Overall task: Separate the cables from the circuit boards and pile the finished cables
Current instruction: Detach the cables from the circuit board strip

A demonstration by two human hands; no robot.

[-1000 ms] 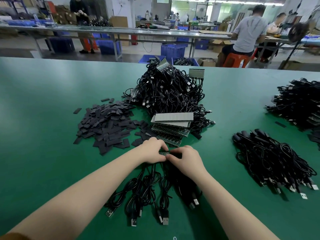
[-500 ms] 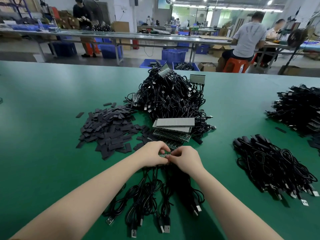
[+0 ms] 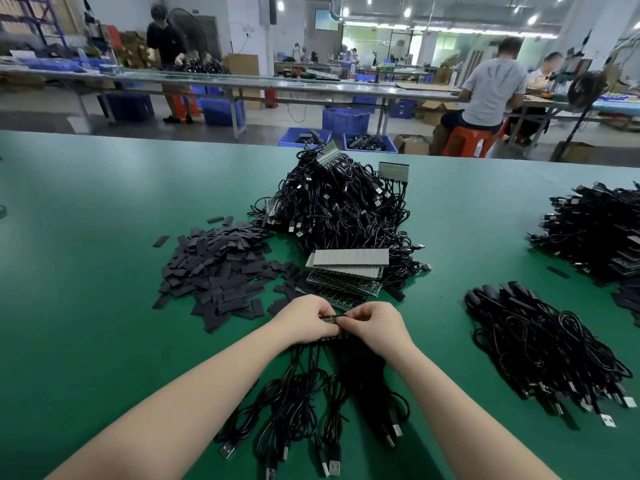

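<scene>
A narrow green circuit board is held between both hands over the green table. My left hand grips its left end and my right hand pinches its right part. Several black USB cables hang from the board toward me and lie spread on the table. A neat pile of separated black cables lies to the right. Behind the hands is a stack of bare circuit boards, and behind that a big heap of cables still on boards.
A pile of flat black sleeves lies to the left of the board stack. Another dark heap of cables and boards sits at the far right edge. Beyond the table's far edge are blue bins, benches and seated people.
The hands stayed together on the board and lifted it slightly off the table. The view tilted up a little; the piles have not moved.
</scene>
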